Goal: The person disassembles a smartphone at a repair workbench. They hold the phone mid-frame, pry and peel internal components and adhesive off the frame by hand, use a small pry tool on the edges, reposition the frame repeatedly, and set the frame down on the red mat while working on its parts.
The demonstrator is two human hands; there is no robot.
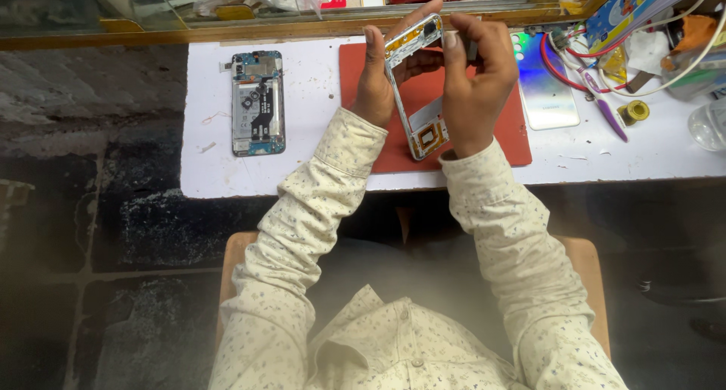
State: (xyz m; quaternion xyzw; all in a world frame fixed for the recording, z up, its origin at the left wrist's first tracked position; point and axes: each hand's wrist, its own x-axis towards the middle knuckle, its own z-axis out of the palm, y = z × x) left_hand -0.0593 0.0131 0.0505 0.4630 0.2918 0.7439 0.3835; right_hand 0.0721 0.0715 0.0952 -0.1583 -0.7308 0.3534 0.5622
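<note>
Left hand [376, 80] is closed around the left edge of a white phone frame [414, 95], thumb up along its side, holding it tilted above the red mat [499, 144]. Right hand [475, 80] grips the right edge of the same frame near the top, its fingers curled over it; the fingertips hide part of the frame. To the far left on the white surface [318, 170] lies an opened phone [258, 102] with its board showing. Right of the hands lies a shiny back cover [546, 95], partly under cables [575, 76]. Small things at the top edge are cut off and hard to tell.
</note>
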